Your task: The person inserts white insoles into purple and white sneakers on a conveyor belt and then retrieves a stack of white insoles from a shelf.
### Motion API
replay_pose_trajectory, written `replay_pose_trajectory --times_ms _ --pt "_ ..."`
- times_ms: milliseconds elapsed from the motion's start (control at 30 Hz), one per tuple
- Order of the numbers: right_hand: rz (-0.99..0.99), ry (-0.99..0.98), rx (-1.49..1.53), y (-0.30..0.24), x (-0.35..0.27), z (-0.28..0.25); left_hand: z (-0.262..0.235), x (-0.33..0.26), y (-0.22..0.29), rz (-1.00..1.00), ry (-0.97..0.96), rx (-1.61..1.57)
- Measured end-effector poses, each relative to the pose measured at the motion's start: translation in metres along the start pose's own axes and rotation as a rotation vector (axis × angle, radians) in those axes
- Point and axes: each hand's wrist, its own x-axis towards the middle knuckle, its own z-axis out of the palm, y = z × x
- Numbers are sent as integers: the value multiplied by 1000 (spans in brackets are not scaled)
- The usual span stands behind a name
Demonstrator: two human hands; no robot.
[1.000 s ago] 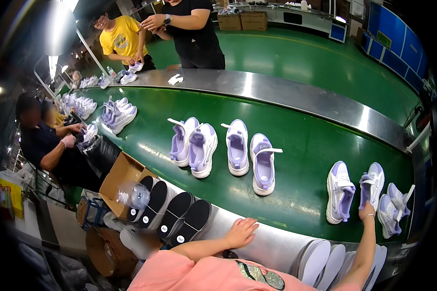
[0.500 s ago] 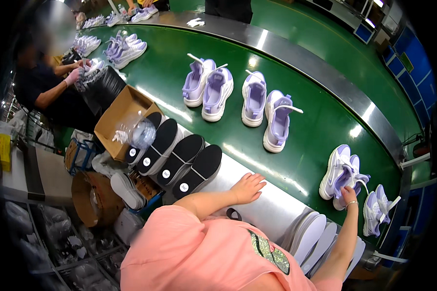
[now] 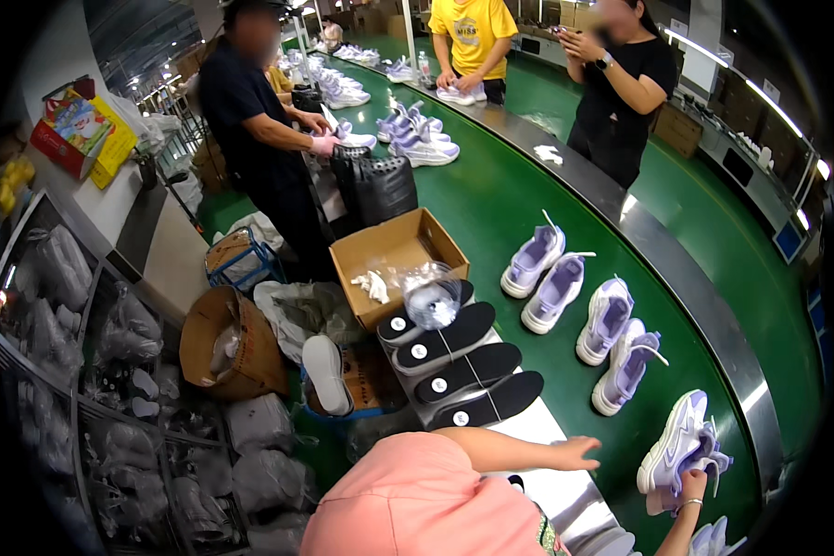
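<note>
At the lower right of the frame, the right hand point(image 3: 694, 485) is reaching into the collar of a lavender-and-white sneaker point(image 3: 708, 454), and its fingers appear to be gripping the rim, though their tips are being hidden by the shoe. That sneaker is sitting partly behind a matching sneaker point(image 3: 674, 445), which is leaning close against it and covering most of its side, on the green counter point(image 3: 519, 380). The left hand point(image 3: 577, 454), at the lower middle right, is hanging near the steel strip point(image 3: 570, 498) with its fingers spread and holding nothing.

I'm judging the gripped sneaker to be light, with a soft, padded collar that is likely giving under pressure, while the thick white sole is looking far stiffer. The smooth upper is probably offering fair grip and is hardly fragile, but its pale surface may be marking easily. The heel collar is seeming the surest hold; the loose strap is looking too floppy for lifting.

Further up the frame's right half, 4 more sneakers point(image 3: 606, 320) are standing as 2 pairs, and black-topped insoles point(image 3: 485, 400) are lying near the centre.
</note>
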Motion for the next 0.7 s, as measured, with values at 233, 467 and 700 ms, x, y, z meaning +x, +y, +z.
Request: replay_pose_trajectory --times_ms 233,467,700 --pt "-156 -14 -184 -122 -132 43 22 -31 64 165 206 106" --pt "123 -379 -225 -171 -199 89 44 -54 -20 -122 131 278" --pt "58 285 79 -145 -234 52 -32 -41 32 577 103 239"
